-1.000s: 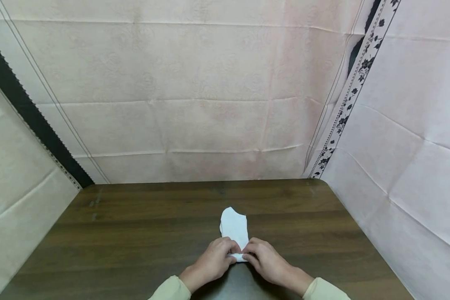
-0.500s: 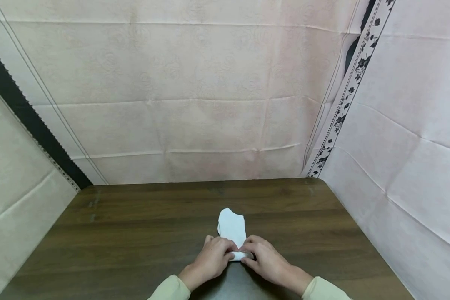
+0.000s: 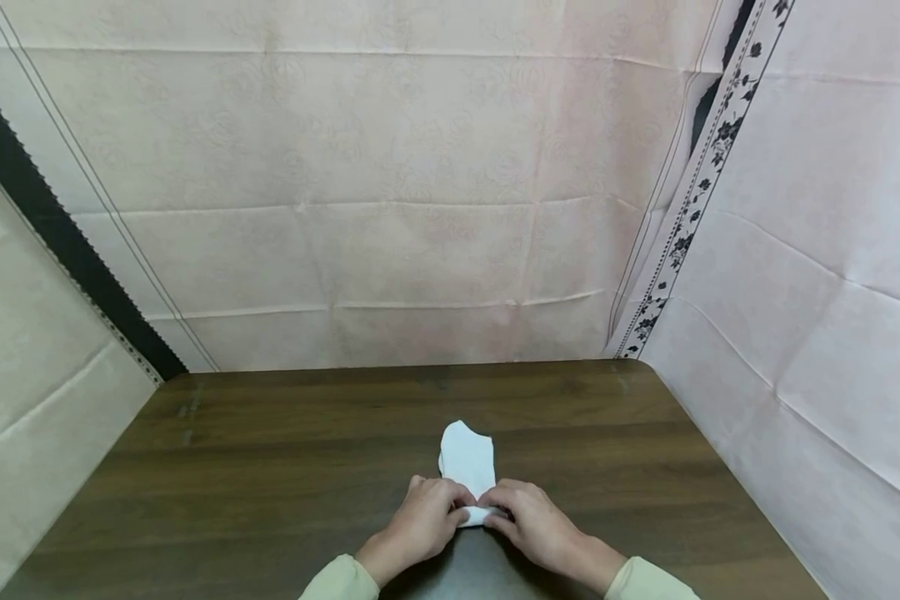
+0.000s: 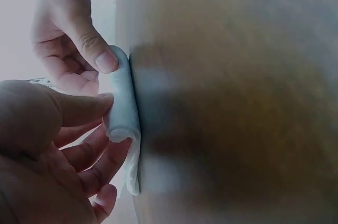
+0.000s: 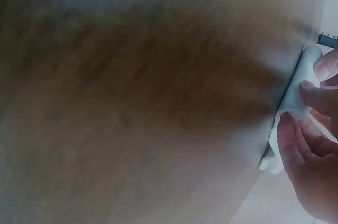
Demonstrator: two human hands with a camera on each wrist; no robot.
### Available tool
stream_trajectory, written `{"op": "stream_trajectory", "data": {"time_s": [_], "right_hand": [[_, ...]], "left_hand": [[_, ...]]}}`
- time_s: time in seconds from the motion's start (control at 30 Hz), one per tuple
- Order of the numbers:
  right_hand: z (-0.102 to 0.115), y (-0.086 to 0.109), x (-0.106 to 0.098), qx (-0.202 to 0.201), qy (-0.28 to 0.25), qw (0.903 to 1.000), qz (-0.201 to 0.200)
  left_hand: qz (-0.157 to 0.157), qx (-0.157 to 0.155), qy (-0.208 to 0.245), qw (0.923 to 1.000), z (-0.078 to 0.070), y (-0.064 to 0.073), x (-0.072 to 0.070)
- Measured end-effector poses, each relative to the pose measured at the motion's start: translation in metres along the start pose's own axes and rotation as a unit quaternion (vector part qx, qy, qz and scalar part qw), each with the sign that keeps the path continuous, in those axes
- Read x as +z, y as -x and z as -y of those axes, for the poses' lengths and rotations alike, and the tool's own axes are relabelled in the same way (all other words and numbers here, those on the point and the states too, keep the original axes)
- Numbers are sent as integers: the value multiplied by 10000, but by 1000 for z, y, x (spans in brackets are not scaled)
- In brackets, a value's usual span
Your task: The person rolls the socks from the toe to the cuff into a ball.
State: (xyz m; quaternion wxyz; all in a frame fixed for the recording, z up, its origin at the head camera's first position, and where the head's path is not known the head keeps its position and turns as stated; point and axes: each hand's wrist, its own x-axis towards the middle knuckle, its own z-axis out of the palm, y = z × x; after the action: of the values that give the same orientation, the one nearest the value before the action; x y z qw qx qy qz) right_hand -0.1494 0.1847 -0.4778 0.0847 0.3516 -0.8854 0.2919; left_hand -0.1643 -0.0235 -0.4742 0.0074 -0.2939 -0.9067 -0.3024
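Observation:
A white sock [image 3: 467, 458] lies flat on the brown table, its near end rolled up. My left hand [image 3: 423, 515] pinches the left end of the roll, thumb on the near side and fingers on the far side. At the right end, my right hand [image 3: 532, 518] pinches it in the same way. The left wrist view shows the rolled part [image 4: 122, 94] as a thick tube, its coiled end visible. Layers of the sock [image 5: 270, 161] trail from under the roll in the right wrist view. The fingers partly hide the roll in the head view.
The wood-grain table [image 3: 270, 467] extends to both sides and beyond the sock. Pale cloth [image 3: 420, 167] hangs behind the table, and more cloth with a floral border [image 3: 693, 200] hangs at the right. A dark strip [image 3: 67, 225] runs down at the left.
Both hands stay at the roll with small finger shifts. The sock keeps nearly the same place, and the head view has moved slightly.

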Motion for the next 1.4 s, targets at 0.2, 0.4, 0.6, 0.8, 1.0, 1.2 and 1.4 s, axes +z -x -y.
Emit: {"op": "stream_trajectory", "data": {"time_s": [0.2,0.4,0.6,0.8,1.0,1.2,1.4], "right_hand": [[-1,-1,0,-96,-37,9999,84],[-1,-3,0,122,-126,9996,207],[-1,-6,-1,356,-21,9989,306],[1,-5,0,327,139,9992,172],[2,-6,0,316,241,9991,-167],[1,-2,2,251,273,9991,-182],[-1,1,4,173,290,9993,-184]], "left_hand": [[-280,51,40,9996,-1,4,2],[-349,163,-91,9992,-1,5,2],[-349,163,-29,9993,1,4,4],[-289,200,116,9993,1,3,4],[-190,97,256,9994,2,0,0],[-112,14,360,9993,3,0,0],[-104,6,486,9988,4,-1,-1]]}}
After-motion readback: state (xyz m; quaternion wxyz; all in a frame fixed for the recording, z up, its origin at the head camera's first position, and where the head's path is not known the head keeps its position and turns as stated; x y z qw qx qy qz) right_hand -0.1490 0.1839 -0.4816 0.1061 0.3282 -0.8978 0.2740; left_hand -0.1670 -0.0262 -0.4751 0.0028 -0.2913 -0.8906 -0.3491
